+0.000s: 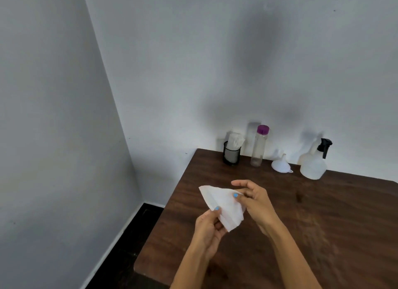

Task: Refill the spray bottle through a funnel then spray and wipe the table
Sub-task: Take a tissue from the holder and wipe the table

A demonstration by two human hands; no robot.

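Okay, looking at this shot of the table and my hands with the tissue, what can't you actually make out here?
Head view only:
- Spray bottle: liquid level unreadable through the cloudy plastic.
- Table: right and near sides cut off by the frame; any spray on it is too faint to tell.
- Holder: the count of tissues is too small to see.
- Tissue: its far side is hidden behind the left hand and right hand.

The table (323,213) is looking like dark wood with a matt, grainy finish, and the tissue (224,207) is showing up as thin, soft white paper. The spray bottle (313,164) and funnel (281,165) are looking like cloudy plastic, and the cup (231,155) is coming across as black wire mesh.
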